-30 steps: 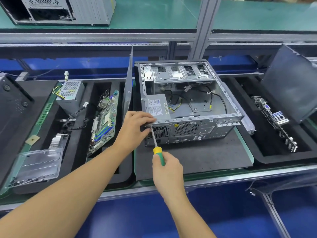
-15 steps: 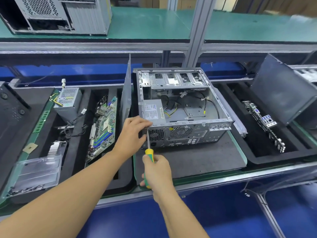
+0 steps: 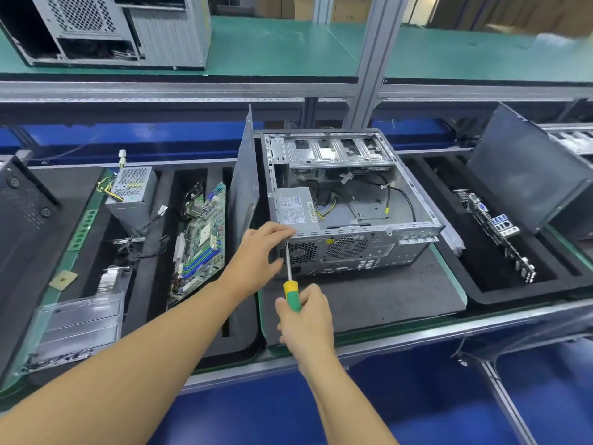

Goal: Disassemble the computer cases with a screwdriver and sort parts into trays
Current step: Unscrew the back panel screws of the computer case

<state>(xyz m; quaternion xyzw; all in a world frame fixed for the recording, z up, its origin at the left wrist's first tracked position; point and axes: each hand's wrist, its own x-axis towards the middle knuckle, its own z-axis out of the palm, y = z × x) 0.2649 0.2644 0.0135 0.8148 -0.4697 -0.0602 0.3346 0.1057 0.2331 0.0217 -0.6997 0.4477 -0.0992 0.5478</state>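
Observation:
An open grey computer case (image 3: 369,248) lies on its side on a black mat in the middle of the bench, its rear panel facing me. A power supply (image 3: 293,211) still sits in its near left corner, with cables behind it. My left hand (image 3: 260,252) grips the case's near left corner, fingers over the top rim and thumb on the rear panel. My right hand (image 3: 305,319) holds a screwdriver (image 3: 290,277) with a green and yellow handle. Its tip touches the rear panel at the upper left, beside my left fingers.
A black foam tray (image 3: 150,303) on the left holds a removed power supply (image 3: 133,191), a motherboard (image 3: 200,242), a heatsink and a clear plastic cover. A side panel (image 3: 245,184) stands beside the case. The right tray (image 3: 513,293) holds another board (image 3: 495,232). Another case (image 3: 106,27) sits on the upper shelf.
The view has shifted a little, so the case sits slightly lower in frame. Both hands keep their hold, and the screwdriver stays at the same spot on the rear panel.

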